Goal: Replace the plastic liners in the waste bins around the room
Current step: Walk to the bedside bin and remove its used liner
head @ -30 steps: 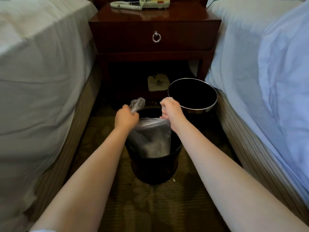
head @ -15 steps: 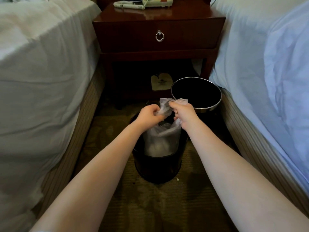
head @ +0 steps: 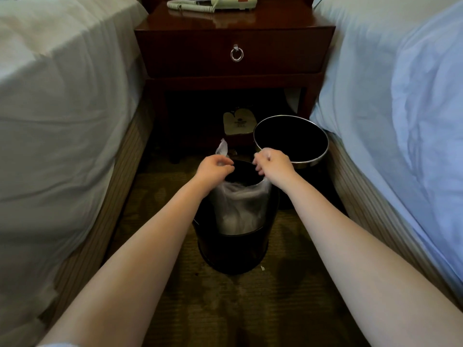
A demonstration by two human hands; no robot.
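Left hand (head: 215, 169) and right hand (head: 273, 164) are pinching the liner (head: 240, 209) mouth apart, liner hanging straight below them inside the centre-frame bin (head: 233, 249).

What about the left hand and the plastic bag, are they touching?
Touching. The head view shows the left hand pinching the plastic bag, with a tuft poking up out of its grip.

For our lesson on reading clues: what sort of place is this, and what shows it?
Most likely a twin hotel room: a left bed and a right bed, both made, flank a dark nightstand carrying a corded telephone, with a lined bin and a bare bin between them.
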